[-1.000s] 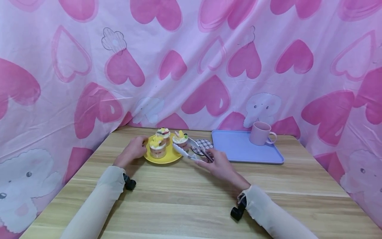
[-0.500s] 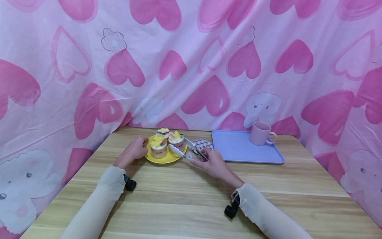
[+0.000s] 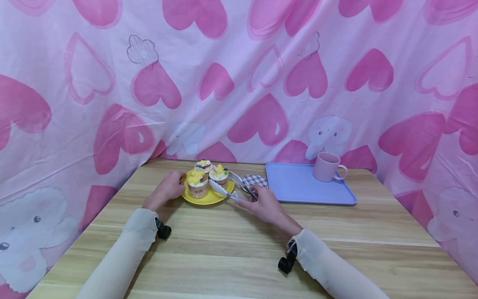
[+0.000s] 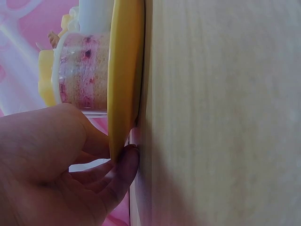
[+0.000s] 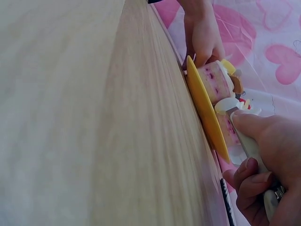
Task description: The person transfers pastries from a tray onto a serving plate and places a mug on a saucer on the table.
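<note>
My left hand (image 3: 169,187) pinches the left rim of a yellow plate (image 3: 203,202), thumb underneath in the left wrist view. Three clear dessert cups, layered with cake and cream and topped with yellow pieces, stand upright on it: a front cup (image 3: 198,191), a back cup (image 3: 203,167) and a right cup (image 3: 218,175). In my right hand (image 3: 267,206) are tongs (image 3: 218,188) with pale heads, gripped by thumb and fingers. Their heads lie on either side of the right cup; whether both touch it I cannot tell. The tongs partly hide that cup in the right wrist view.
Right of the plate lies a round checked coaster (image 3: 255,182), partly behind the tongs. Farther right is a blue tray (image 3: 289,182) with a pink mug (image 3: 324,167) on it. A pink heart-patterned curtain (image 3: 257,120) hangs behind the wooden table (image 3: 224,249).
My right hand has moved left with the tongs, and the right cup has shifted from the plate's right edge inward beside the other cups. My left hand stays at the rim.
</note>
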### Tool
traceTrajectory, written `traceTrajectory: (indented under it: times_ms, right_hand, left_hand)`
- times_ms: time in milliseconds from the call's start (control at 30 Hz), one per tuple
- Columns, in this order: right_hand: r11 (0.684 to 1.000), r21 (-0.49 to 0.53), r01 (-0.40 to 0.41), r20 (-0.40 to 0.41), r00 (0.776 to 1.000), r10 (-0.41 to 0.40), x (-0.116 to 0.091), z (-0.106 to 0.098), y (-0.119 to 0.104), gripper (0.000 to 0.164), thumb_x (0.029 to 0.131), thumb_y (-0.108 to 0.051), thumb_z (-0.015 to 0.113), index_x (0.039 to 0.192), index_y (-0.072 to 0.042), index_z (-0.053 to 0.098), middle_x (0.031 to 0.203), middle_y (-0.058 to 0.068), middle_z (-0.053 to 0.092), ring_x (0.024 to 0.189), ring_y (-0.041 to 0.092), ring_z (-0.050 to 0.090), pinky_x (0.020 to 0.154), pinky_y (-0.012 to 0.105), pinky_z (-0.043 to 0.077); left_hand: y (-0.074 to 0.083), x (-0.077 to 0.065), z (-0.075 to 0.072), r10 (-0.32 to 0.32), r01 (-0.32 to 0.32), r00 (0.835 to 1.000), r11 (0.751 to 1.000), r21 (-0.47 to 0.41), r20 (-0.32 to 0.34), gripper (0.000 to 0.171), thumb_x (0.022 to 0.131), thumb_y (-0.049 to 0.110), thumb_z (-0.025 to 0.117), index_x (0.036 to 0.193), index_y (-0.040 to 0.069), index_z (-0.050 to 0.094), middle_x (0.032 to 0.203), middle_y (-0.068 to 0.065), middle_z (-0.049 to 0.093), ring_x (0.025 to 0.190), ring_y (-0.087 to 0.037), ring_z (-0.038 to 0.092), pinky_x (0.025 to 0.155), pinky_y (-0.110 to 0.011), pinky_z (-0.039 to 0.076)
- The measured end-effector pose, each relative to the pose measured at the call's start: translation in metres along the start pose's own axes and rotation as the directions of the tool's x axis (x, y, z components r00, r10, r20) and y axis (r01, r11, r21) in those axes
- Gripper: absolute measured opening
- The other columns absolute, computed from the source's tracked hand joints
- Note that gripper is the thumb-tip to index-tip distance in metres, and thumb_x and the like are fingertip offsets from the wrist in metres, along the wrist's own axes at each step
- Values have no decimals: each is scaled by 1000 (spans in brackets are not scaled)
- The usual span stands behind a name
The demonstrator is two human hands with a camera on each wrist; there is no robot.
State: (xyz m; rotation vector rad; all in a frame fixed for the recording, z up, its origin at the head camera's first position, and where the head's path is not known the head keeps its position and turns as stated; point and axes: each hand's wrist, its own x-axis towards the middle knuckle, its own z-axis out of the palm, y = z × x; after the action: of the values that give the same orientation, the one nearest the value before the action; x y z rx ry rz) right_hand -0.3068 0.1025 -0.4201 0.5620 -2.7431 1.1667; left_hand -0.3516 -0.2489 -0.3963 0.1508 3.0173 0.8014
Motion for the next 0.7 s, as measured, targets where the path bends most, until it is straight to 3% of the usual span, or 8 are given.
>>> traceTrajectory:
  times_ms: [433,700]
  right_hand:
    - [998,45,-54,23,998,53,-6,-10,4,51,85,-54,89,103,-12,67,83,-1,67,65,12,53,56,26,44]
    - [998,33,-51,44,998,49,-9,-14,5,59,83,-54,90,112,-8,68,85,-1,69,66,11,55,56,24,44]
  left_hand:
    - [2,2,1,2,-2,1000,1000,-3,-10,61,96,0,56,155,-11,48,150,-32,57,117,-38,56,93,-44,50]
    - [2,1,1,-1,1,1000,1000,-1,-4,60,97,0,56,155,-12,47,149,-32,58,113,-36,57,88,-40,50]
